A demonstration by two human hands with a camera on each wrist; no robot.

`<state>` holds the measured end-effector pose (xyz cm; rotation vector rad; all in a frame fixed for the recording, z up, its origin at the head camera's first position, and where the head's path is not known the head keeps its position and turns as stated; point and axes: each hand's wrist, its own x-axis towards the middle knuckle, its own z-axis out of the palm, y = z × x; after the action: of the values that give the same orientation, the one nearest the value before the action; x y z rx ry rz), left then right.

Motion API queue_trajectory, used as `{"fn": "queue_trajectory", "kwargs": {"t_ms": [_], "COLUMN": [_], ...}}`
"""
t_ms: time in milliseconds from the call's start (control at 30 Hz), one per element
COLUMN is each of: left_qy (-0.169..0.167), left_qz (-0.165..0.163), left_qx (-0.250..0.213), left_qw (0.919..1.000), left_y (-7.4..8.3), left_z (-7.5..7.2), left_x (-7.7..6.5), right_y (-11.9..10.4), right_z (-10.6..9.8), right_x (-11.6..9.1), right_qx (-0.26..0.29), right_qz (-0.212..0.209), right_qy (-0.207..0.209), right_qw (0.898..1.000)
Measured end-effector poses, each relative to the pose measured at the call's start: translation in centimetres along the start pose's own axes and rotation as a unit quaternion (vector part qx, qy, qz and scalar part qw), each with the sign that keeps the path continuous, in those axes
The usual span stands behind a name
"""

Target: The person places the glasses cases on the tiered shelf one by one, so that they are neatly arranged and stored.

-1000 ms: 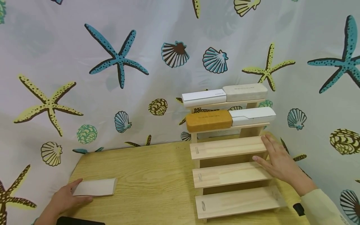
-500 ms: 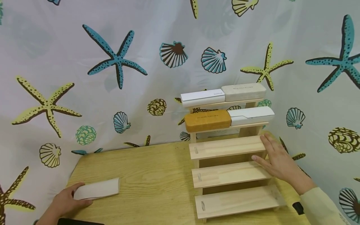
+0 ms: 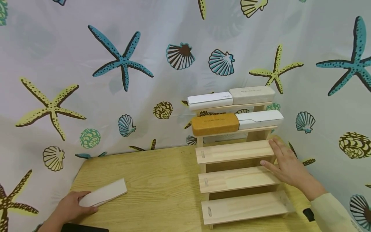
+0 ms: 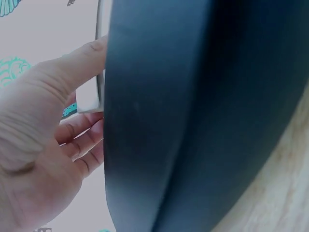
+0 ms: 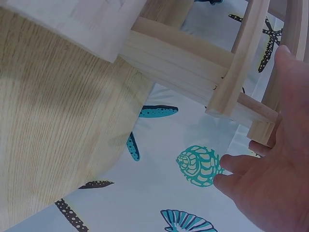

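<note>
My left hand (image 3: 69, 207) grips one end of a white glasses case (image 3: 107, 193) close over the left part of the table, with thumb and fingers on opposite sides. In the left wrist view a large dark object covers most of that case (image 4: 88, 96). My right hand (image 3: 288, 166) holds the right end of the middle shelf of a wooden tiered rack (image 3: 237, 151), thumb at the front and fingers behind. The right wrist view shows that hand (image 5: 275, 179) beside the rack's side bars, with some fingers past them.
On the top tier sit a white case (image 3: 210, 100) and a light grey case (image 3: 252, 95). One tier lower are an orange-brown case (image 3: 215, 124) and another white case (image 3: 261, 119). Starfish-patterned cloth (image 3: 139, 106) encloses the wooden table (image 3: 150, 180).
The case in my left hand has turned, its far end swinging up and right, while my fingers have closed further round its near end. The right hand stays on the rack.
</note>
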<state>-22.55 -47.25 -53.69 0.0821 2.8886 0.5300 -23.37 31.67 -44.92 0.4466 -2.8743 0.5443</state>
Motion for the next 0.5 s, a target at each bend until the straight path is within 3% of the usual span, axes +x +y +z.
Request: {"fn": "queue_trajectory", "kwargs": {"t_ms": [200,500], "left_qy": [-0.002,0.030], "left_qz": [-0.023,-0.037], "left_qx": [-0.022,-0.045], "left_qw": [0.9995,0.9979], "left_y": [0.0,0.3], "left_z": [0.1,0.1], "left_x": [-0.2,-1.0], "right_y": [0.0,0.1], "right_z": [0.1,0.1], "right_x": [0.1,-0.2], "right_qx": [0.005,0.013], "right_qz": [-0.006,-0.005], "right_qy": [0.006,0.006], "right_qw": [1.000,1.000]}}
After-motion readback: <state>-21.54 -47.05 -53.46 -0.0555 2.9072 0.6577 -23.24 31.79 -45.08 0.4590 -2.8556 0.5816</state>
